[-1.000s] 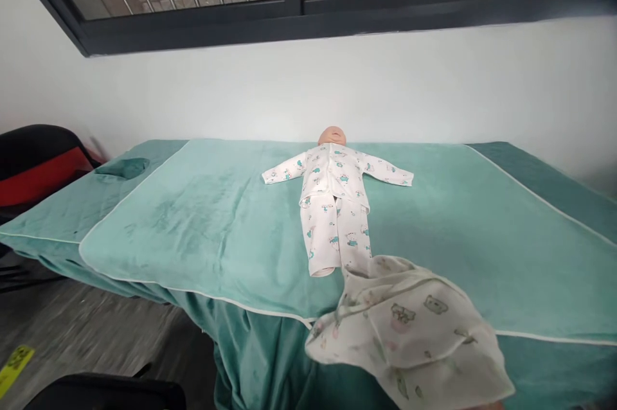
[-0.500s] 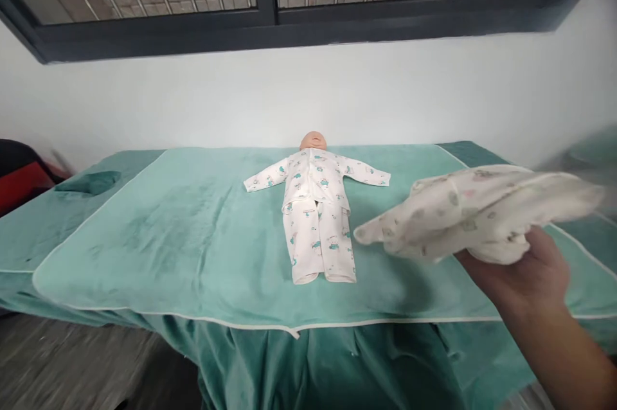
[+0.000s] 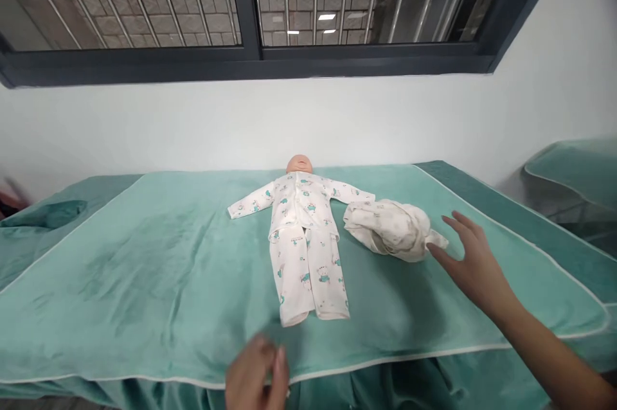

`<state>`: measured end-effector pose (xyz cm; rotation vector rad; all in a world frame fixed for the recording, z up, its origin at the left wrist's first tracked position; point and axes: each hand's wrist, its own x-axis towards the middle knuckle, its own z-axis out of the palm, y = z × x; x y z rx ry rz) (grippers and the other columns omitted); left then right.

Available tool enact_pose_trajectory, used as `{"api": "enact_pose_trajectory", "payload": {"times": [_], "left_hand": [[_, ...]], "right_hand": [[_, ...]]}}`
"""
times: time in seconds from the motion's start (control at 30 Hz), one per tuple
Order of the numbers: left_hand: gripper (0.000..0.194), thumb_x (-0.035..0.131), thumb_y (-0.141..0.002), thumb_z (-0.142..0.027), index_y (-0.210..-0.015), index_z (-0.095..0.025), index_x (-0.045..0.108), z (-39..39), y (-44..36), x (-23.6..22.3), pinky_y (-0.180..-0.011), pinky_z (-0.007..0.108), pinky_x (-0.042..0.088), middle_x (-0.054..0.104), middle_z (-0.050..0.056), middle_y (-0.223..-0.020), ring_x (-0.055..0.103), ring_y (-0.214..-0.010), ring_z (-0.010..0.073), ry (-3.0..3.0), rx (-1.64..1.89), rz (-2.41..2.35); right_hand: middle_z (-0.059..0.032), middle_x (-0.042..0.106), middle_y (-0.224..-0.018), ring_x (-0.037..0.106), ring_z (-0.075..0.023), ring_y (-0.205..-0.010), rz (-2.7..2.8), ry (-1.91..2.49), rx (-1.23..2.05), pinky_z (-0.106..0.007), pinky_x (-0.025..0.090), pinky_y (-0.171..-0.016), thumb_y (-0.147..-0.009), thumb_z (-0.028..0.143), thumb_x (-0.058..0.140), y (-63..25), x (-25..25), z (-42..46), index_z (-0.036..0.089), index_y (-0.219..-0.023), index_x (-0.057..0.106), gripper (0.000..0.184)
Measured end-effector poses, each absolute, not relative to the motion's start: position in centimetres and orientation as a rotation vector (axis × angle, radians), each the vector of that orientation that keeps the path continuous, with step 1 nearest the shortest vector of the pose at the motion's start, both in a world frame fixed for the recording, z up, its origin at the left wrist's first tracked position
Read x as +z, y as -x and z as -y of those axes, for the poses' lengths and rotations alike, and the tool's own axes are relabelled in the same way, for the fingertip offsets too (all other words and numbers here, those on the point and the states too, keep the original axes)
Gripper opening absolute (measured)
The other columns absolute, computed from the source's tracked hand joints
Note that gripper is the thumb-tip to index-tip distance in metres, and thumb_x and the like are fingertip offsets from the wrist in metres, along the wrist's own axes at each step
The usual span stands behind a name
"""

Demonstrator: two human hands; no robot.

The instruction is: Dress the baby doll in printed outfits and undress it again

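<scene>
A doll (image 3: 299,164) lies on its back on the green bed cover, its head toward the wall. It wears a white printed baby top (image 3: 303,204) and matching trousers (image 3: 308,275), with the arms spread wide. Right of the doll, a bundled white printed baby garment (image 3: 388,227) rests against the end of one sleeve. My right hand (image 3: 470,262) is open at the right end of this bundle, thumb and fingers apart, holding nothing. At the bottom edge, my left hand (image 3: 258,374) is below the trousers, slightly blurred, fingers loosely curled and thumb apart. Nothing shows in it.
The green cover (image 3: 120,281) with pale piping spreads over the bed, its front edge hanging down. Behind it stands a white wall (image 3: 193,127) beneath a dark-framed barred window (image 3: 255,63). A folded green cloth shape (image 3: 573,169) is at the far right.
The bundled garment has gone from my right hand onto the bed beside the doll, and that hand has opened. My left hand has come into view at the bottom. The view has tilted up and turned right.
</scene>
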<state>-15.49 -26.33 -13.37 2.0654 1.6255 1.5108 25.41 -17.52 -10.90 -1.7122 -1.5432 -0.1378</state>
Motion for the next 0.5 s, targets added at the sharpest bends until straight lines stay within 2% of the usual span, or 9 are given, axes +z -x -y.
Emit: {"api": "enact_pose_trajectory", "payload": {"times": [0.07,0.1,0.13,0.2,0.27,0.33,0.4,0.5], "left_hand": [[0.015,0.058,-0.085,-0.025,-0.086,-0.030,0.072,21.3,15.0,-11.5,-0.062,0.033,0.057,0.068,0.002,-0.076,0.065,-0.067,0.0183,-1.987,1.556,-1.618],[0.019,0.055,-0.089,-0.027,-0.100,-0.028,0.070,18.2,14.6,-10.4,-0.065,0.031,0.056,0.068,0.003,-0.084,0.064,-0.072,0.0175,-1.896,1.591,-1.647],[0.025,0.052,-0.091,-0.029,-0.111,-0.026,0.068,14.9,14.2,-9.2,-0.068,0.031,0.056,0.068,0.004,-0.093,0.065,-0.079,0.0176,-1.817,1.626,-1.662],[0.031,0.050,-0.092,-0.030,-0.118,-0.024,0.065,8.1,13.1,-6.9,-0.078,0.032,0.055,0.067,0.006,-0.105,0.064,-0.095,0.0191,-1.806,1.610,-1.605],[0.030,0.049,-0.092,-0.027,-0.115,-0.022,0.067,1.9,12.1,-5.4,-0.092,0.036,0.052,0.066,0.008,-0.116,0.061,-0.108,0.0211,-1.887,1.566,-1.511],[0.030,0.048,-0.092,-0.024,-0.112,-0.021,0.069,-3.1,11.2,-4.9,-0.101,0.038,0.048,0.067,0.007,-0.119,0.060,-0.114,0.0214,-1.938,1.484,-1.367],[0.032,0.047,-0.090,-0.020,-0.112,-0.020,0.070,-6.6,10.6,-5.5,-0.106,0.040,0.045,0.067,0.007,-0.121,0.059,-0.116,0.0218,-1.971,1.404,-1.307],[0.037,0.042,-0.089,-0.014,-0.111,-0.021,0.070,-9.5,10.6,-7.7,-0.108,0.042,0.043,0.068,0.007,-0.122,0.059,-0.117,0.0217,-2.003,1.308,-1.268]], "right_hand": [[-0.0156,0.047,-0.146,0.041,-0.0372,-0.139,1.628,1.558,-0.237,-0.059,0.040,-0.109,-0.086,0.045,0.062,-22.9,-9.6,18.2,0.025,-0.131,0.055,0.050],[-0.0143,0.050,-0.143,0.045,-0.0349,-0.136,1.682,1.470,-0.211,-0.056,0.041,-0.108,-0.087,0.040,0.062,-21.2,-8.9,18.1,0.026,-0.129,0.056,0.045],[-0.0125,0.054,-0.138,0.050,-0.0321,-0.132,1.732,1.383,-0.142,-0.053,0.044,-0.106,-0.089,0.036,0.061,-19.3,-8.3,17.5,0.028,-0.127,0.056,0.040],[-0.0092,0.058,-0.133,0.056,-0.0272,-0.124,1.829,1.256,0.124,-0.048,0.049,-0.101,-0.091,0.032,0.057,-15.2,-7.2,14.9,0.031,-0.130,0.053,0.039],[-0.0068,0.059,-0.131,0.058,-0.0232,-0.119,1.849,1.143,0.371,-0.043,0.051,-0.098,-0.093,0.030,0.052,-11.1,-6.5,10.4,0.031,-0.131,0.051,0.037],[-0.0064,0.061,-0.125,0.060,-0.0216,-0.113,1.803,1.076,0.482,-0.039,0.052,-0.093,-0.092,0.029,0.051,-7.5,-6.3,4.7,0.028,-0.125,0.054,0.033],[-0.0073,0.064,-0.115,0.063,-0.0210,-0.097,1.738,1.167,0.482,-0.037,0.052,-0.082,-0.089,0.026,0.049,-4.6,-6.4,-0.9,0.024,-0.115,0.056,0.027],[-0.0071,0.064,-0.097,0.059,-0.0219,-0.084,1.726,1.408,0.396,-0.037,0.046,-0.073,-0.085,0.029,0.050,-2.1,-6.9,-6.8,0.022,-0.095,0.056,0.014]]}}
